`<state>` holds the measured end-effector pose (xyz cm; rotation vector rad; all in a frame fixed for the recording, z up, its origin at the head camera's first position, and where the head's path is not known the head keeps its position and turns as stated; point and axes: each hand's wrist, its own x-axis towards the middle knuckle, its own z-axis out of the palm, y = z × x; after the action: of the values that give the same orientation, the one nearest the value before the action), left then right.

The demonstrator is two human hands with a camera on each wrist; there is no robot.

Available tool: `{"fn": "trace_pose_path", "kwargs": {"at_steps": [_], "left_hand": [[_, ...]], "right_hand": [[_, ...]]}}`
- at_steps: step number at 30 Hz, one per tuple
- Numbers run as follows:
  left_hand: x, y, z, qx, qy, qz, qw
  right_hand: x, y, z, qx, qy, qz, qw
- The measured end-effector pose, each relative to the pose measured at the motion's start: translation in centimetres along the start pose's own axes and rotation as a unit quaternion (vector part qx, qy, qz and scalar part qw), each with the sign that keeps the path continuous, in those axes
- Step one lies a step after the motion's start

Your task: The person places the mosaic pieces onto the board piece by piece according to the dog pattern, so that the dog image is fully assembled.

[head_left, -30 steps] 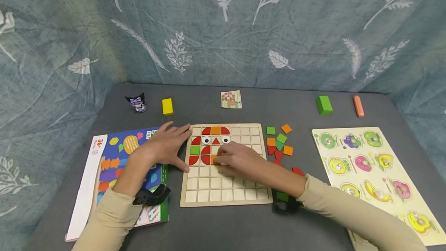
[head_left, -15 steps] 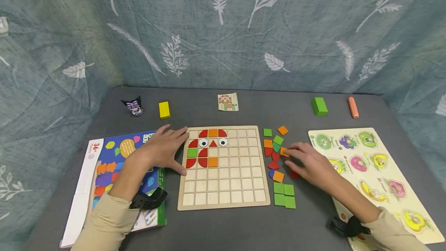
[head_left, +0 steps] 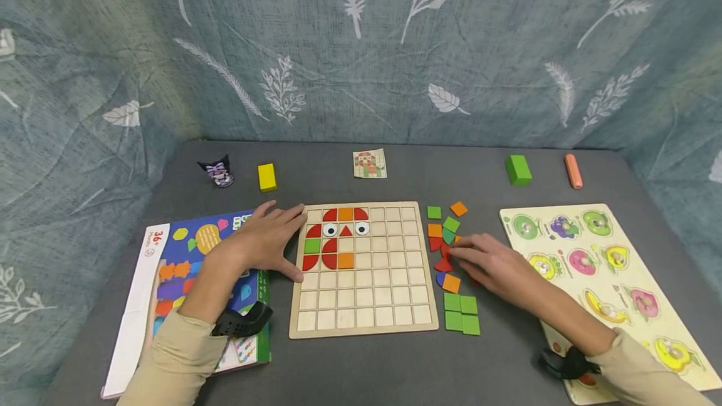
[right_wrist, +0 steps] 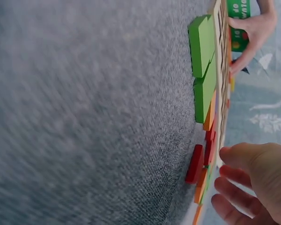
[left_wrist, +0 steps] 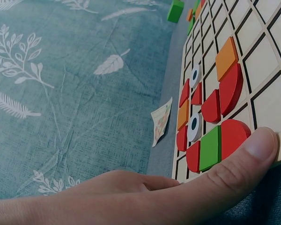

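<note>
My left hand (head_left: 252, 248) rests at the left edge of a wooden grid board (head_left: 389, 277), thumb and fingertips spread along its frame. Set in the grid are red quarter-rounds (head_left: 329, 261), a green square (head_left: 312, 245), orange squares (head_left: 346, 260), a red triangle (head_left: 346, 230) and two eye discs (head_left: 362, 228). Right of the board, my right hand (head_left: 496, 268) reaches over loose tiles, its fingertips right at a red piece (head_left: 445, 250). In the right wrist view its thumb and fingers stand apart, and no tile shows between them.
Four-square green tiles (head_left: 461, 313) lie below the loose pile. A small pattern card (head_left: 370, 163) lies behind the board. A puzzle box (head_left: 192, 249) stands left, a fruit puzzle board (head_left: 609, 281) right. Yellow (head_left: 267, 177) and green blocks (head_left: 518, 170) sit at the back.
My right hand has left the orange tile in the grid and moved right to the loose tiles, then slightly left toward the red ones. My left hand stays at the board's edge.
</note>
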<state>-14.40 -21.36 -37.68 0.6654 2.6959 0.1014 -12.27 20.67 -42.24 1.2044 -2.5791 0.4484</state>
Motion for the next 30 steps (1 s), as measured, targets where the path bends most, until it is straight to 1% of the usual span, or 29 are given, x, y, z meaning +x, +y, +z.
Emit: {"fn": "trace_pose_path", "kwargs": {"at_steps": [4, 8, 12, 16, 20, 26, 30], "left_hand": [[-0.1, 0.0, 0.2, -0.003, -0.001, 0.000, 1.0000], [-0.1, 0.0, 0.4, -0.005, -0.001, -0.001, 1.0000], [-0.1, 0.0, 0.3, -0.003, -0.002, -0.003, 1.0000], [-0.2, -0.1, 0.1, -0.002, -0.005, -0.006, 1.0000], [-0.2, -0.1, 0.0, -0.003, -0.009, -0.009, 0.9999], [-0.1, 0.0, 0.0, -0.003, -0.011, -0.009, 0.9999], [0.0, 0.0, -0.1, 0.000, -0.007, -0.006, 1.0000]], "right_hand": [[0.4, 0.1, 0.6, 0.003, -0.010, -0.024, 1.000], [0.5, 0.2, 0.9, -0.009, -0.020, -0.041, 0.999], [0.6, 0.4, 0.7, -0.007, -0.016, -0.050, 0.999], [0.8, 1.1, 0.5, 0.000, -0.006, -0.070, 0.998], [1.1, 1.6, 0.4, 0.003, -0.016, -0.089, 0.996], [1.1, 2.2, 0.3, -0.012, -0.026, -0.117, 0.993], [0.9, 2.4, 0.2, -0.014, -0.026, -0.120, 0.992]]}}
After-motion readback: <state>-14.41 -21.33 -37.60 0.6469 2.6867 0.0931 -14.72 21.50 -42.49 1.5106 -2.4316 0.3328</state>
